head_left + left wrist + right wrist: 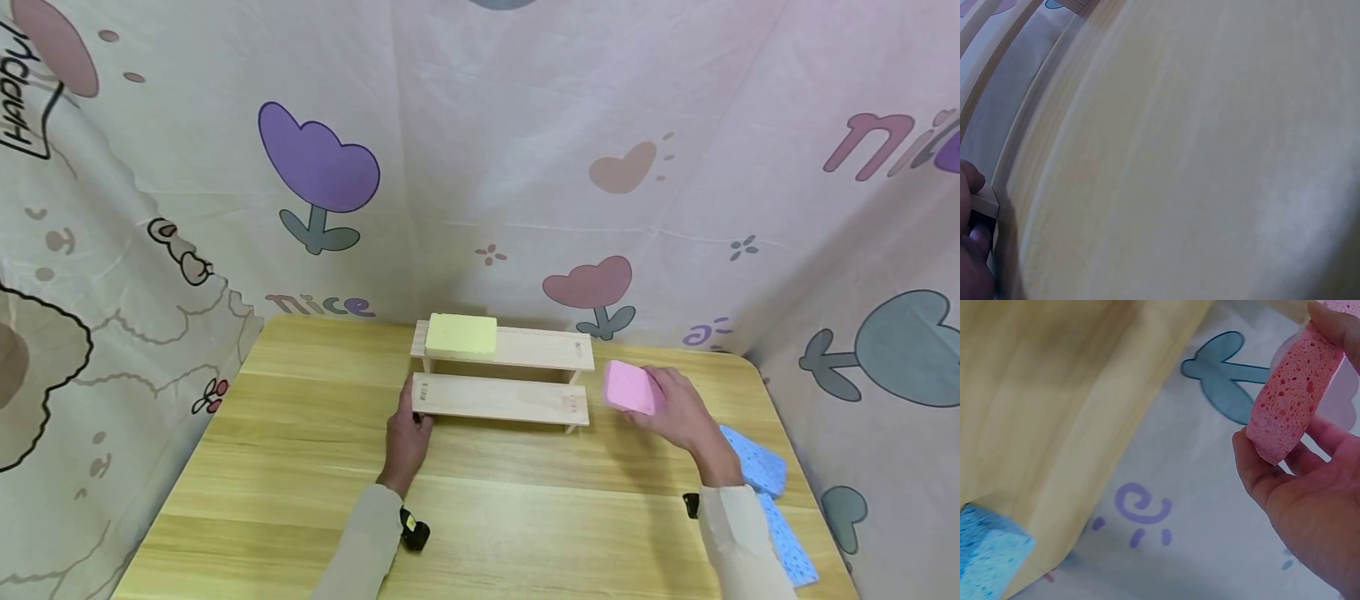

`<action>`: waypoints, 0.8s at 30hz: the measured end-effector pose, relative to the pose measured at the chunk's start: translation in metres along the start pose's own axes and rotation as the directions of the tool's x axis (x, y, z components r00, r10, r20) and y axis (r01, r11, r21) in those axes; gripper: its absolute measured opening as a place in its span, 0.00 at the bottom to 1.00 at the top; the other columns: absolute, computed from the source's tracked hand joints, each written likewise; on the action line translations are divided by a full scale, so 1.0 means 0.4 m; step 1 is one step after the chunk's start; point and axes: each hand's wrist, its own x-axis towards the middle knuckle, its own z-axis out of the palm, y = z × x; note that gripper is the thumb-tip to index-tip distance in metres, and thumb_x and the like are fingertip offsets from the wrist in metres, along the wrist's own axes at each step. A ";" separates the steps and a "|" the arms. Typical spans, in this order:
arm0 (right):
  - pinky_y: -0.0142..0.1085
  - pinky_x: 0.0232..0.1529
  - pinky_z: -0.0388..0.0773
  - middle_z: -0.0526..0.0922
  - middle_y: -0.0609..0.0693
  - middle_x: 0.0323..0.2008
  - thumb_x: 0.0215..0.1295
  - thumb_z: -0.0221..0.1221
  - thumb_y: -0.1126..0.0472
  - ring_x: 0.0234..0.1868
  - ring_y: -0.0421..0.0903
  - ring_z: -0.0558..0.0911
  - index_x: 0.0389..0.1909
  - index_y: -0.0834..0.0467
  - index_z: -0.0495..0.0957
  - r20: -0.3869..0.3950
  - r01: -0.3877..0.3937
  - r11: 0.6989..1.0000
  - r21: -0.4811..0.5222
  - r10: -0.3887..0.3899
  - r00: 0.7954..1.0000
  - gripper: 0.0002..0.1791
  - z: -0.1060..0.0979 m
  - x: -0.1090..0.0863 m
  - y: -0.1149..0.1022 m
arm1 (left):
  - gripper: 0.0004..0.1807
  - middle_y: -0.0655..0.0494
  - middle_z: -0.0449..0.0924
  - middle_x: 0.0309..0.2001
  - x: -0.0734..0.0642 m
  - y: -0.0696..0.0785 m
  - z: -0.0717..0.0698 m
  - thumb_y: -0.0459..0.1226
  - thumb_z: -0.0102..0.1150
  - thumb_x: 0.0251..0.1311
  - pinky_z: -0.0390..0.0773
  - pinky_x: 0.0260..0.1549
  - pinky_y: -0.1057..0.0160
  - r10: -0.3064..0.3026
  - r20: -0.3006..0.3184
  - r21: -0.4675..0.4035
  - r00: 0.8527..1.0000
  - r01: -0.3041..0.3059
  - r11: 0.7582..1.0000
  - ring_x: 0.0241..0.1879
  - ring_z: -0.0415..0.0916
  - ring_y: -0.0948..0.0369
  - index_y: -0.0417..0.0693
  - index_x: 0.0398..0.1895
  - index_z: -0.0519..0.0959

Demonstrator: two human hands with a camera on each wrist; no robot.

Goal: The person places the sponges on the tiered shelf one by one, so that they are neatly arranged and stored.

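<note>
A pink sponge is held up over the table, to the right of a small two-step wooden rack. My right hand grips it by its edges; in the right wrist view the porous side of the sponge shows between thumb and fingers. At the rack's left end, my left hand holds the lower step. The left wrist view catches only part of that hand, pinching a wooden piece. On the upper step, toward its left end, lies a yellow sponge.
Two blue sponges lie along the table's right edge, partly behind the right forearm. The wooden table meets a patterned cloth at the back and on both sides.
</note>
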 end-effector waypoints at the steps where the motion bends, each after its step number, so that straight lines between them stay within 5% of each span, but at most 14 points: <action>1: 0.53 0.45 0.71 0.76 0.65 0.49 0.43 0.71 0.54 0.48 0.60 0.74 0.57 0.68 0.70 -0.003 0.006 1.000 0.006 -0.006 1.000 0.39 -0.001 0.007 -0.007 | 0.46 0.37 0.73 0.60 0.000 0.000 0.000 0.23 0.55 0.57 0.81 0.36 0.56 0.002 -0.003 0.000 1.000 -0.002 1.000 0.48 0.79 0.47 0.52 0.75 0.46; 11: 0.54 0.49 0.72 0.77 0.65 0.50 0.42 0.71 0.57 0.50 0.61 0.74 0.57 0.68 0.71 0.014 0.060 0.997 0.046 -0.061 0.998 0.39 0.006 0.067 -0.057 | 0.45 0.37 0.72 0.61 0.001 -0.002 0.004 0.24 0.57 0.56 0.81 0.40 0.53 0.018 -0.025 0.018 1.000 -0.017 1.000 0.52 0.78 0.46 0.49 0.75 0.47; 24: 0.53 0.50 0.71 0.77 0.63 0.52 0.43 0.71 0.57 0.52 0.59 0.73 0.58 0.65 0.71 0.036 0.082 0.994 0.079 -0.085 0.996 0.39 0.013 0.144 -0.133 | 0.45 0.37 0.74 0.59 0.004 -0.006 0.005 0.24 0.56 0.57 0.80 0.33 0.59 0.012 -0.016 0.014 1.000 -0.011 1.000 0.43 0.80 0.49 0.51 0.75 0.48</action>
